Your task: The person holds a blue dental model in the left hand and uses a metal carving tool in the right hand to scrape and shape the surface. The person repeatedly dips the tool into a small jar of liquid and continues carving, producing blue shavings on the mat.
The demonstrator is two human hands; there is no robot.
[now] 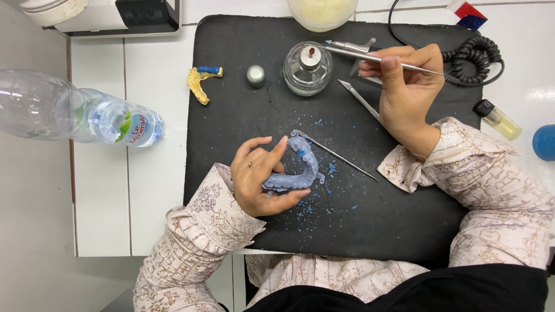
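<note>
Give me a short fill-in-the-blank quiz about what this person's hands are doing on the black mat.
1. The left hand holds a ____-coloured dental arch model.
2. The right hand holds a thin ____ instrument over the glass spirit burner.
3. Blue shavings lie on the ____ mat.

Missing words: blue; metal; black

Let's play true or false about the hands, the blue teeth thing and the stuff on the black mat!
1. The left hand holds a blue dental arch model. True.
2. The right hand is empty. False: it holds a thin metal tool.
3. The tool's tip is over the glass burner. True.
4. The water bottle stands upright. False: it lies on its side, left of the black mat.
5. Blue crumbs lie scattered on the mat. True.
6. The yellow model is in the left hand. False: it lies on the mat, apart from both hands.
</note>
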